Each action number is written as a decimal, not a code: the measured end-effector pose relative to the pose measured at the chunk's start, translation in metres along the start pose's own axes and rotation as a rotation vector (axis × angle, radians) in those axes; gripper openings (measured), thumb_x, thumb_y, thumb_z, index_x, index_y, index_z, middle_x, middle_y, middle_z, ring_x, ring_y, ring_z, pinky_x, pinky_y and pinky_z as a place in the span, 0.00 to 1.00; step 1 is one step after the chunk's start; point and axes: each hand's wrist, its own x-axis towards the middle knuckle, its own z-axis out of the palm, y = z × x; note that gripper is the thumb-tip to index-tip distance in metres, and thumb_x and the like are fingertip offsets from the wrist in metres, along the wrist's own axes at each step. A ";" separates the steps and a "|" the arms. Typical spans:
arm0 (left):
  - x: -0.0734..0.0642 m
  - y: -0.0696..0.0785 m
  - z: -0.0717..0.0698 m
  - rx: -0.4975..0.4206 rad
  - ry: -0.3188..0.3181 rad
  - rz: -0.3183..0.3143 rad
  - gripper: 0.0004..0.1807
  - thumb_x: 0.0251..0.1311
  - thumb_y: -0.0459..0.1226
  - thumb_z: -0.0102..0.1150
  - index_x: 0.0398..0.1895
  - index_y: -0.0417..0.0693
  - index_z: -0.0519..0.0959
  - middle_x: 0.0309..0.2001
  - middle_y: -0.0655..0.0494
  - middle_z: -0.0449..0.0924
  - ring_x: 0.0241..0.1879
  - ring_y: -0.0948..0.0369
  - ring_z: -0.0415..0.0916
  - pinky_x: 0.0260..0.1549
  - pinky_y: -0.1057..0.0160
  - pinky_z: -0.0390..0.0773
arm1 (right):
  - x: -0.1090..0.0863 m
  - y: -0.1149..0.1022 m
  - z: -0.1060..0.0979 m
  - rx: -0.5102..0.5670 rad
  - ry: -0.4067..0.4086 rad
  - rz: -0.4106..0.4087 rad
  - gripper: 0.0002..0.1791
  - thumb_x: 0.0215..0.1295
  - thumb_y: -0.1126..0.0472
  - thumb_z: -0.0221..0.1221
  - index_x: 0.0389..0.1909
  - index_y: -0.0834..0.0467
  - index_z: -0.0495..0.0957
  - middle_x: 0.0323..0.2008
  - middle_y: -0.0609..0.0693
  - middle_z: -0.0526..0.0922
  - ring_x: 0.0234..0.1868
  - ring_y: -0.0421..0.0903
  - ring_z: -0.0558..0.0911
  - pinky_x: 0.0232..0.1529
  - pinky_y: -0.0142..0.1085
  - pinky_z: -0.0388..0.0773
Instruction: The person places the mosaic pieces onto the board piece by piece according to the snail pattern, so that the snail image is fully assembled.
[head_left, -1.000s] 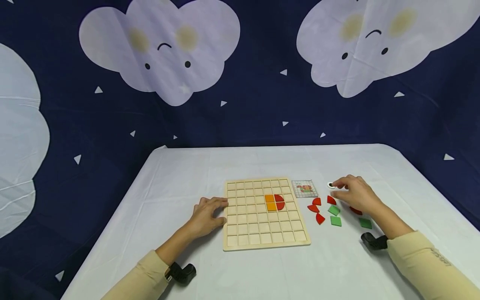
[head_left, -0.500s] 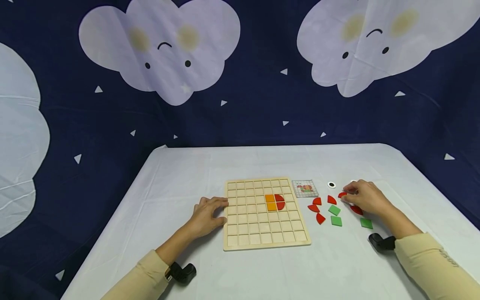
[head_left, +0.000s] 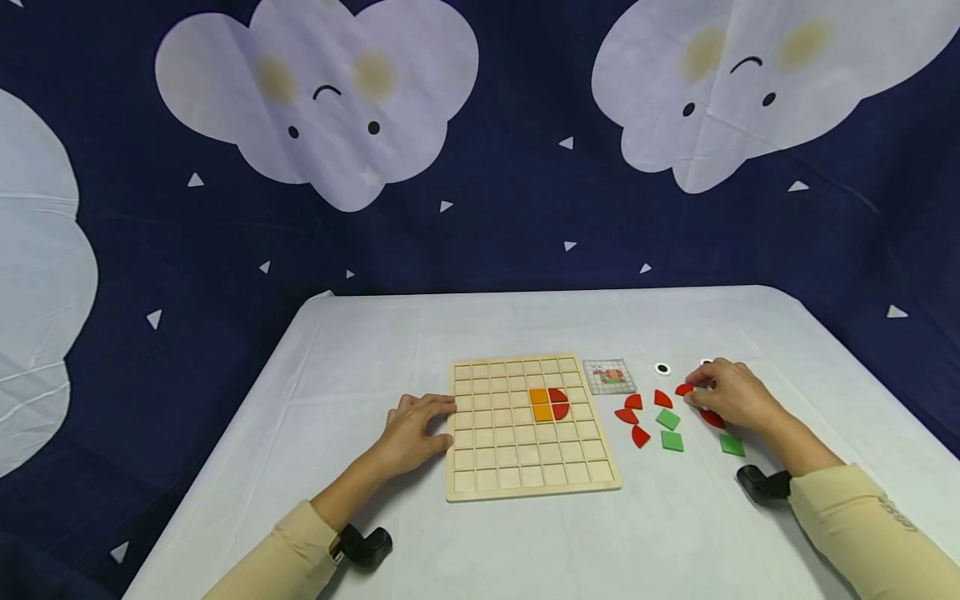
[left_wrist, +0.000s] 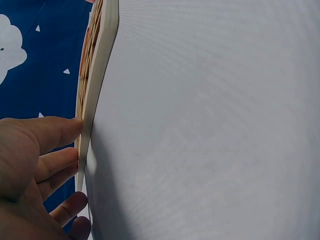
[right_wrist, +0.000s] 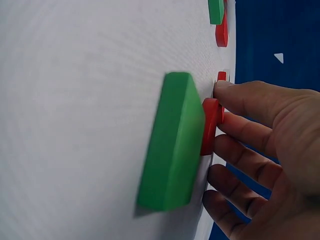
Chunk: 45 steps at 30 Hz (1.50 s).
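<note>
My left hand (head_left: pixel 411 433) touches the left edge of a wooden grid board (head_left: pixel 510 458), fingertips and thumb against its rim. Two orange squares (head_left: pixel 541 405) and two red quarter-circles (head_left: pixel 559 405) sit in the board's cells. To the right of the board, my right hand (head_left: pixel 733 393) pinches a loose red quarter-circle tile (head_left: pixel 683 389) on the table between thumb and index finger. Another red tile (head_left: pixel 712 418) lies under this hand. In the right wrist view, a green tile (right_wrist: pixel 172 145) lies nearest the camera, and the fingers partly cover the pinched tile.
A picture card (head_left: pixel 610 377) lies by the board's upper right corner. Several loose red tiles (head_left: pixel 640 436) and green tiles (head_left: pixel 672 441) lie between board and right hand. A white ring-like disc with black centre (head_left: pixel 662 369) lies behind them; another (head_left: pixel 706 362) is partly hidden.
My right hand has moved right, away from the white disc with the black centre, to the red quarter-circle tile. The left hand and board have stayed in place.
</note>
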 end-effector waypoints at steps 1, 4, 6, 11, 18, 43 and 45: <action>0.000 0.000 0.000 0.000 -0.001 0.000 0.24 0.50 0.36 0.65 0.54 0.48 0.78 0.61 0.59 0.74 0.51 0.56 0.63 0.46 0.54 0.58 | 0.000 0.000 0.000 0.000 0.002 -0.001 0.19 0.55 0.59 0.63 0.44 0.68 0.80 0.43 0.67 0.77 0.44 0.61 0.71 0.44 0.56 0.68; 0.000 0.000 -0.001 -0.005 -0.004 0.001 0.24 0.51 0.36 0.65 0.54 0.48 0.78 0.61 0.59 0.74 0.51 0.57 0.63 0.46 0.54 0.57 | 0.000 0.001 0.001 -0.001 0.007 -0.004 0.19 0.55 0.59 0.62 0.44 0.67 0.80 0.43 0.67 0.77 0.43 0.61 0.70 0.43 0.55 0.68; 0.000 0.001 -0.001 -0.007 -0.005 0.000 0.24 0.51 0.36 0.65 0.55 0.48 0.78 0.61 0.59 0.73 0.50 0.57 0.63 0.46 0.54 0.57 | 0.000 0.001 0.002 -0.001 0.012 -0.001 0.19 0.54 0.59 0.62 0.44 0.67 0.80 0.43 0.66 0.77 0.43 0.60 0.71 0.43 0.54 0.68; 0.000 0.001 -0.001 -0.011 -0.008 -0.001 0.24 0.51 0.36 0.65 0.54 0.48 0.78 0.61 0.59 0.73 0.51 0.57 0.63 0.46 0.54 0.57 | 0.001 0.002 0.003 0.002 0.018 0.008 0.19 0.54 0.59 0.63 0.44 0.67 0.80 0.43 0.66 0.78 0.43 0.60 0.72 0.44 0.55 0.68; 0.000 0.000 -0.001 -0.006 -0.006 0.006 0.24 0.50 0.36 0.65 0.55 0.48 0.78 0.61 0.58 0.74 0.51 0.56 0.63 0.46 0.54 0.57 | 0.001 -0.011 -0.001 0.036 0.005 0.039 0.22 0.56 0.54 0.63 0.47 0.65 0.79 0.45 0.63 0.78 0.41 0.54 0.72 0.36 0.41 0.71; 0.001 0.001 0.000 0.000 0.003 -0.005 0.24 0.50 0.36 0.65 0.54 0.47 0.78 0.61 0.58 0.74 0.50 0.57 0.63 0.46 0.54 0.57 | 0.023 -0.184 0.038 0.084 0.041 -0.357 0.15 0.53 0.54 0.67 0.40 0.56 0.83 0.39 0.50 0.81 0.42 0.49 0.73 0.44 0.42 0.70; 0.000 0.001 0.000 -0.004 0.000 -0.006 0.24 0.50 0.36 0.65 0.54 0.47 0.78 0.61 0.58 0.74 0.50 0.57 0.63 0.47 0.54 0.57 | 0.026 -0.190 0.044 0.084 0.020 -0.354 0.15 0.53 0.54 0.66 0.40 0.55 0.83 0.40 0.49 0.81 0.43 0.48 0.73 0.45 0.42 0.70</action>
